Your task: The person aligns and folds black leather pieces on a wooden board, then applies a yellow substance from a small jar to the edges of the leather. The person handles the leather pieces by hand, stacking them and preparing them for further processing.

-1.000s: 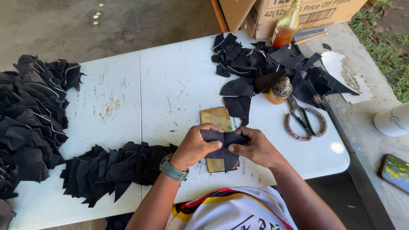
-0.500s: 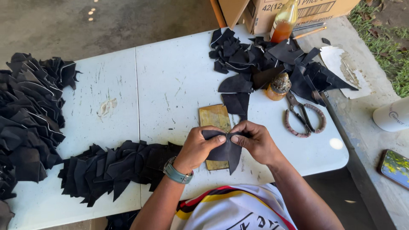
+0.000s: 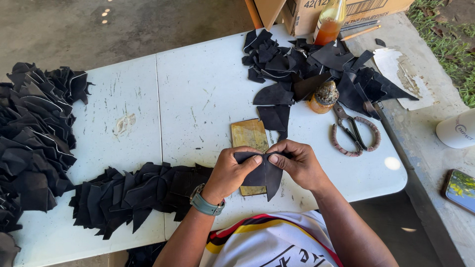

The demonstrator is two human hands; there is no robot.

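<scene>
Both hands pinch one black leather piece (image 3: 265, 174) just above a yellow-brown rectangular board (image 3: 250, 136) on the white folding table (image 3: 198, 99). My left hand (image 3: 228, 173), with a grey-green watch at the wrist, grips the piece's left part with thumb on top. My right hand (image 3: 298, 163) grips its right part. The piece is folded, with a point hanging down below the fingers.
A row of folded black pieces (image 3: 138, 193) lies left of my hands, and a bigger heap (image 3: 32, 143) fills the table's left end. Loose black cut pieces (image 3: 307, 69), a small glue jar (image 3: 324, 96), scissors (image 3: 354, 131), an orange bottle (image 3: 330, 24) and a cardboard box (image 3: 321, 10) sit at the far right.
The black piece was spread flat and wide between my hands; now it is folded narrower, with its point hanging down. My hands have drawn closer together.
</scene>
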